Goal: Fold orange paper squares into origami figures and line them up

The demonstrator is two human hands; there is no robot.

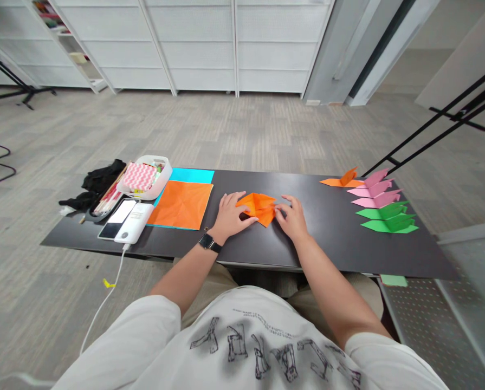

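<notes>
A partly folded sheet of orange origami paper [261, 207] lies on the dark table in front of me, its creased flaps standing up a little. My left hand [231, 214] grips its left side, thumb and fingers on the paper. At the right corner, my right hand [291, 215] pinches the edge between thumb and fingers. To the left is a flat stack of orange paper [183, 205] with blue sheets [192, 175] showing beneath. Folded paper figures stand at the right: an orange one [342, 180], several pink ones [374, 190] and several green ones [389, 219].
On the table's left end are a white basket [161, 181] with small packets, a dark tray [101, 212] of pens, a phone [118, 219], a white power bank [134, 223] with a cable, and black cloth [104, 177]. A black metal stand [421, 127] rises behind the right end.
</notes>
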